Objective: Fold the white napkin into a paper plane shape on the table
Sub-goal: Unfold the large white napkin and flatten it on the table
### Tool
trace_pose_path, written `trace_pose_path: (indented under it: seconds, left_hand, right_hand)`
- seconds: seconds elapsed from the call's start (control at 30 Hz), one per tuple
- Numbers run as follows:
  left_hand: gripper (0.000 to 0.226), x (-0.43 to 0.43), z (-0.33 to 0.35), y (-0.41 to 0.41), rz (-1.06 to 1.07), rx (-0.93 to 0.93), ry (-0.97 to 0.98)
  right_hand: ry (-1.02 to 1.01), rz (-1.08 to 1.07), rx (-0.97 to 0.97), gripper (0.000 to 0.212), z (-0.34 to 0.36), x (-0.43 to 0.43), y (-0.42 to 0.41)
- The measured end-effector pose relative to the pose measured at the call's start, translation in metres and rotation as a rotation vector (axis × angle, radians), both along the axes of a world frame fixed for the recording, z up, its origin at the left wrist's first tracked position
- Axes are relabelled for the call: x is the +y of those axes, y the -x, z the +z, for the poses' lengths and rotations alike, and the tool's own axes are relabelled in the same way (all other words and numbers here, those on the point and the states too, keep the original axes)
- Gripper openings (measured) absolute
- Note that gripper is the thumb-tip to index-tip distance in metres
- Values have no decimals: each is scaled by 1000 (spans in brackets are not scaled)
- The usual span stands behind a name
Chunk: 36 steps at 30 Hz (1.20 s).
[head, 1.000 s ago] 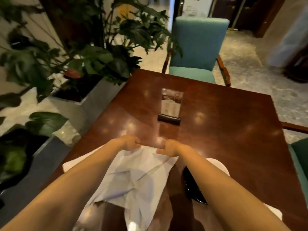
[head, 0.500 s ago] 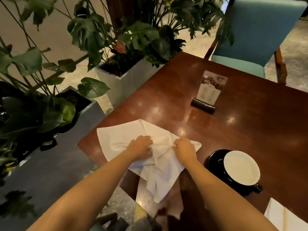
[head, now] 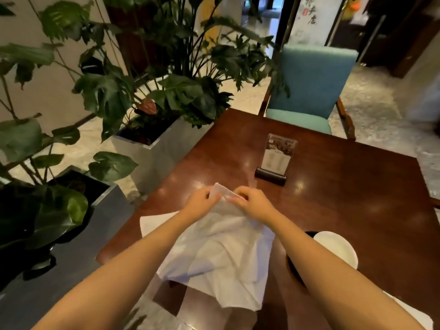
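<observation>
A white cloth napkin (head: 223,253) lies rumpled on the near left part of the brown wooden table (head: 345,198). Its near edge hangs over the table's front edge. My left hand (head: 201,202) and my right hand (head: 250,202) pinch the napkin's far corner between fingers and thumbs, side by side. That corner is lifted a little above the tabletop and points away from me. One flap of the napkin spreads flat toward the table's left edge.
A black cup with a white lid (head: 333,248) stands right of the napkin, under my right forearm. A menu card in a black holder (head: 273,163) stands mid-table. A teal chair (head: 309,91) faces the far side. Planters with leafy plants (head: 154,139) line the left edge.
Both hands moved away from me along the napkin, from its bunched middle to its far corner, and lifted that corner. The cloth is stretched out longer. The camera tilted up.
</observation>
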<state>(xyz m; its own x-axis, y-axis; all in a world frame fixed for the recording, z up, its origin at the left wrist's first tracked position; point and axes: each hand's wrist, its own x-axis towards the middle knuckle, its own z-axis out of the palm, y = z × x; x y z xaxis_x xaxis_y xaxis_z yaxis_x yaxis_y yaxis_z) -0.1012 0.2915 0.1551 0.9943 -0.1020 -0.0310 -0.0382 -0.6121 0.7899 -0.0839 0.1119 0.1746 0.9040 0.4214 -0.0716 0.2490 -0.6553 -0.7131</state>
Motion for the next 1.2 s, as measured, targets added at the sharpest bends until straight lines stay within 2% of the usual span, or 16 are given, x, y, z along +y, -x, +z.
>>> trace_pose_path:
  seconds: [0.07,0.13,0.17,0.27,0.37,0.47,0.53,0.67,0.73,0.8,0.87,1.0,1.13,1.2]
  left_hand:
    - [27,1,27,-12,0,-103,54]
    - [23,4,51,-22,-3,-151,119]
    - [16,5,60,-27,-7,-141,141]
    - [26,16,72,-39,-79,33,157]
    - [20,27,63,-40,-148,176,27]
    - [20,42,42,-36,-127,154,-218]
    - [22,53,31,-33,-103,162,-337]
    - [6,75,30,-32,67,157,-397]
    - [17,85,42,-36,187,117,-335]
    - [13,90,63,-39,275,-16,-328]
    - [10,91,88,-38,327,-256,-349]
    - [15,83,148,-24,311,-667,-281]
    - [17,84,189,-5,323,-870,-313]
    - [17,84,205,4,325,-941,-307]
  right_hand:
    - [-22,-7,-59,30,23,5,-11]
    - [-65,-72,-116,29,48,8,-22]
    - [-105,-105,-141,31,61,9,-27]
    - [-230,-181,-183,37,97,11,-32]
    - [-336,-235,-183,31,125,11,-33]
    - [-442,-325,-133,34,147,7,-35]
    - [-439,-374,-129,39,156,3,-37]
    - [-381,-435,-178,37,158,-6,-36]
    - [-360,-505,-194,39,155,-13,-33]
    - [-330,-591,-225,39,152,-21,-30]
    - [-289,-656,-264,37,151,-31,-26]
    - [-271,-662,-241,41,154,-51,-15]
    - [-241,-619,-203,26,160,-69,3]
    - [-307,-611,-98,23,164,-75,10]
